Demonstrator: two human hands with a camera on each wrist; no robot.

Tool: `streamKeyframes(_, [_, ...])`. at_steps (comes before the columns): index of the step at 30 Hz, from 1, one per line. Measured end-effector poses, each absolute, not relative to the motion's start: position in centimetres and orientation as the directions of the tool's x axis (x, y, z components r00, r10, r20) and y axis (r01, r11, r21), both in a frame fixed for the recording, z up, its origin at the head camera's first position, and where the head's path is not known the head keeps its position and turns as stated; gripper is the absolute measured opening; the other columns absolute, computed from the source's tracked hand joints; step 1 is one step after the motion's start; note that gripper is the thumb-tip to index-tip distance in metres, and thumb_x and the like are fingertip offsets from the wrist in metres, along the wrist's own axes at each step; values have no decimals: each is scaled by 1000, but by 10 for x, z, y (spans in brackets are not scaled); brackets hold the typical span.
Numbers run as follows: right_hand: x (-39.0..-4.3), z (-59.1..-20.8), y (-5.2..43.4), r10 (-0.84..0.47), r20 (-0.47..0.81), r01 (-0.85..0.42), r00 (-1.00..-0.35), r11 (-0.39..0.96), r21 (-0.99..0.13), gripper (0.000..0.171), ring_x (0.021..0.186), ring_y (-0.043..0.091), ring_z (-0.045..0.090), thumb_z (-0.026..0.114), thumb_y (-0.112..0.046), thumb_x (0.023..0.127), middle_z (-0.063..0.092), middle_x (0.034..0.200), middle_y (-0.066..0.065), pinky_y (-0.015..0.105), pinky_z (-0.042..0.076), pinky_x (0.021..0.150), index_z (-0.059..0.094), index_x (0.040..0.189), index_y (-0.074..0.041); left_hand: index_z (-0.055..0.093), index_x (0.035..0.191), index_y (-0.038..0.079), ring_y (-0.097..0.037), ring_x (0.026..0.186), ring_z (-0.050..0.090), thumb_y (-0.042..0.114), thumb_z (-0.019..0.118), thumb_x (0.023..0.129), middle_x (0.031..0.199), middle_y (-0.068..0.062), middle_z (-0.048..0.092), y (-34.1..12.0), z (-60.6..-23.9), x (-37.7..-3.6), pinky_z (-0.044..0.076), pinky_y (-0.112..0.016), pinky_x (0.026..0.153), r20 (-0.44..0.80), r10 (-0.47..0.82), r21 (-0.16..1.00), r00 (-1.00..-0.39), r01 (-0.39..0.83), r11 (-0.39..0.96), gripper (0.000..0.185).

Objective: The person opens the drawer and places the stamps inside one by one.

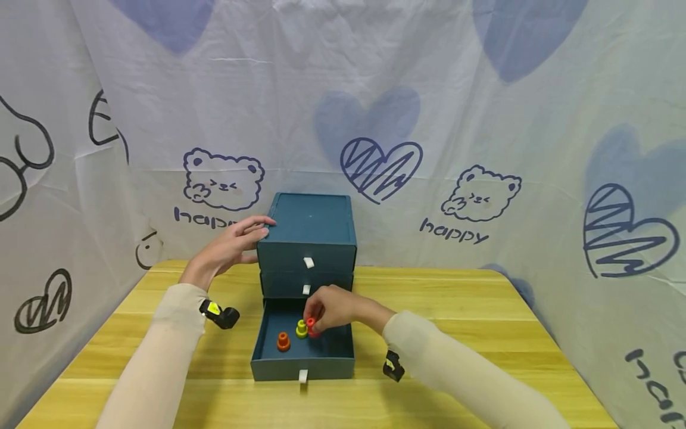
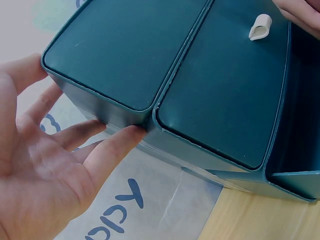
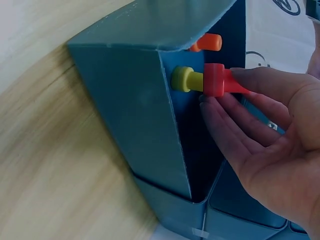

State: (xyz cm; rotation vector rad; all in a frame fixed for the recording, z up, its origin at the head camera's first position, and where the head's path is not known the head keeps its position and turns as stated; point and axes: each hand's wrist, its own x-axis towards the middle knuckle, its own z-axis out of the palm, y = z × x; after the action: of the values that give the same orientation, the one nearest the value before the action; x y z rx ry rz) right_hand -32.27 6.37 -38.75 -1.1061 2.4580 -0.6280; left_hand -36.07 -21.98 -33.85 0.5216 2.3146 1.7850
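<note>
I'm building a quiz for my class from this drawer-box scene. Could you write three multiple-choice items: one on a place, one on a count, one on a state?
1. Where does the left hand rest?
A. on the drawer unit's top left corner
B. flat on the table
C. inside the open drawer

2. How many pegs are at the bottom drawer?
A. one
B. three
C. five

3. How is the bottom drawer?
A. shut
B. removed
C. pulled open

A: fingers touch the corner.
B: orange peg, yellow peg, red peg.
C: its inside shows.
</note>
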Motion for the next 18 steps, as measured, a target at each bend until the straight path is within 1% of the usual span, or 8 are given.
streamKeyframes(4, [-324,-391,63,-782,-165,-613,-601,584,-532,15,82,3,64,81,-5,87,78,98,6,14,55,76,76,102,-6,40,152,12,-50,155,23,39,54,108,172,-15,18,-220,-339,-361,41,-68,115,75,377,961,-923,168,219,54])
streamKeyframes(9, [-326,-396,66,-795,-185,-611,-578,572,-547,17,85,3,67,82,-7,87,78,101,6,14,55,77,77,104,-6,40,153,12,-50,156,21,38,53,108,172,-15,18,-221,-339,-361,39,-68,115,77,377,961,-923,170,220,54])
streamKeyframes(14, [-325,-397,72,-790,-186,-578,-585,566,-588,21,91,7,72,81,-8,88,78,108,9,15,57,81,76,109,-4,40,153,12,-50,155,22,38,53,108,172,-15,18,-220,-339,-361,40,-68,115,80,377,960,-923,173,220,54])
streamKeyframes(18, [-323,-394,78,-790,-161,-557,-592,545,-627,24,93,9,72,80,-7,90,77,111,11,16,58,83,75,112,-1,40,153,12,-50,154,24,39,53,108,172,-15,18,-220,-339,-361,40,-68,115,81,380,960,-922,175,221,54])
